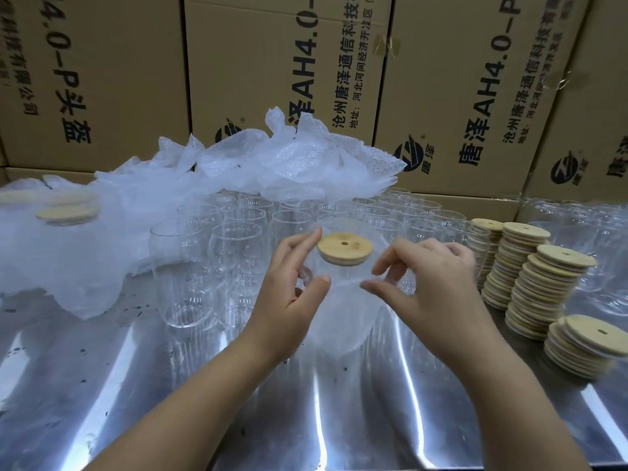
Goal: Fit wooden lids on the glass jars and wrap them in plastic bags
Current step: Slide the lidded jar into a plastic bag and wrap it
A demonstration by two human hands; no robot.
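A glass jar (pixel 343 307) with a round wooden lid (pixel 344 248) on top stands at the centre of the metal table, inside a thin clear plastic bag (pixel 350 328). My left hand (pixel 292 287) pinches the bag's edge on the jar's left side. On the right side, my right hand (pixel 428 280) pinches the bag's opposite edge. The bag's mouth is spread around the lid. Several bare jars (pixel 210 263) without lids stand just behind and to the left.
Stacks of wooden lids (pixel 540 290) stand at the right. A heap of bubble-wrap bags (pixel 272 161) lies behind the jars, and wrapped lidded jars (pixel 64 215) lie at the left. Cardboard boxes (pixel 272 62) wall off the back. The shiny table (pixel 204 402) stretches toward me.
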